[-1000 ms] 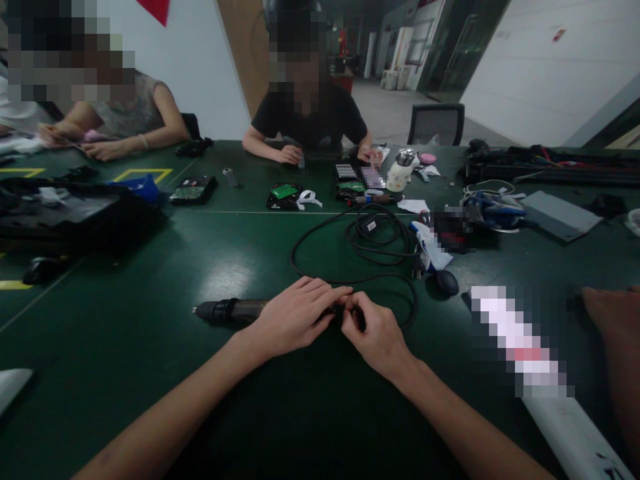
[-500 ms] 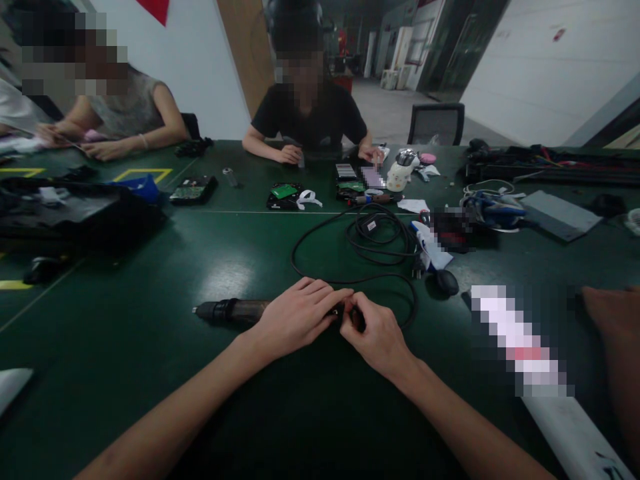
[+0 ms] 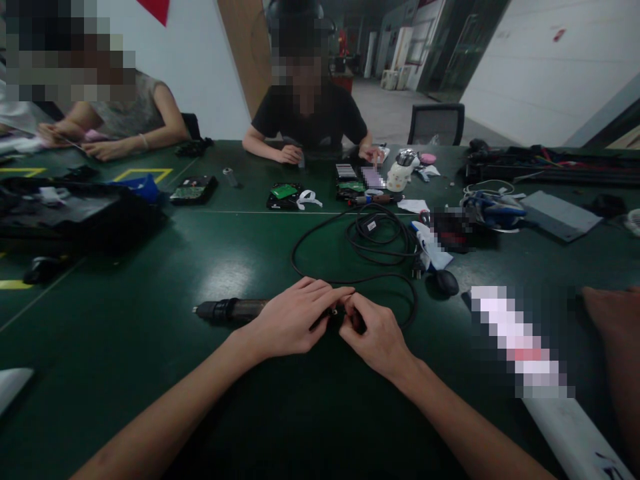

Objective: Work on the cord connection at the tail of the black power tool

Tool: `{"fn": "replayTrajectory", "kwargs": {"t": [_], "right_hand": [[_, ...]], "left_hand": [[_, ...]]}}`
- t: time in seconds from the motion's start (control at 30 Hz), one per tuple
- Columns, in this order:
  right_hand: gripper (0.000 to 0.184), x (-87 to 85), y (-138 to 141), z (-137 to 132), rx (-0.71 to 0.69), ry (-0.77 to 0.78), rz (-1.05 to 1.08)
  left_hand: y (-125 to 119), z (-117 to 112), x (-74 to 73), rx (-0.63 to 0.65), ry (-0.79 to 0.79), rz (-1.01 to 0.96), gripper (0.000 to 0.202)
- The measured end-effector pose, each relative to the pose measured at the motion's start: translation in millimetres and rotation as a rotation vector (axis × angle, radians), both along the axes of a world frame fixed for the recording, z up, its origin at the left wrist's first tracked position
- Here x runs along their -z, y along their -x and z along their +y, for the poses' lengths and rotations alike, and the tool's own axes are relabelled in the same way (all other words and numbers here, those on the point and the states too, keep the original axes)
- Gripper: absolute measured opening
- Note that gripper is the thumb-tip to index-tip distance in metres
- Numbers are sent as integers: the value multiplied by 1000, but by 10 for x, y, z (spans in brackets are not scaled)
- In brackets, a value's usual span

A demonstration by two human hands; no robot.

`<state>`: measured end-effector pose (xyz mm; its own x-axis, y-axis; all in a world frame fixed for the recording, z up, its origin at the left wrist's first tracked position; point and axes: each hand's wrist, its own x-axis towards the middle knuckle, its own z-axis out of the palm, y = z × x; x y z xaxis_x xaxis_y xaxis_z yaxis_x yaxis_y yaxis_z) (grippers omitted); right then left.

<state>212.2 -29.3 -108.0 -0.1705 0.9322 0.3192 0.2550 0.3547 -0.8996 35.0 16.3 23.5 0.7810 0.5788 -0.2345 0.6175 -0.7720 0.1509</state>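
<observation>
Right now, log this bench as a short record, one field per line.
left hand: palm down over a dark cylindrical tool; grip hidden
right hand: fingers curled beside the left fingertips; what they pinch, if anything, is unclear
tool position: lying on the green table, metal tip pointing left
cable: black, looped beyond the hands
rounded black object: on the table, right of the cable
across the table: person in a dark top, seated
near that person: green circuit board, white spotted container
</observation>
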Motion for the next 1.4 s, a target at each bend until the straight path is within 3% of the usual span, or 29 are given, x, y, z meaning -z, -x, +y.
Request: {"fn": "replayTrajectory", "kwargs": {"t": [0.5,1.4], "right_hand": [[12,1,-12,-2,-38,13,49],[11,-7,-9,-5,-33,-3,64]], "left_hand": [[8,2,-12,-56,5,-1,66],[5,11,-11,-24,20,-11,66]]}}
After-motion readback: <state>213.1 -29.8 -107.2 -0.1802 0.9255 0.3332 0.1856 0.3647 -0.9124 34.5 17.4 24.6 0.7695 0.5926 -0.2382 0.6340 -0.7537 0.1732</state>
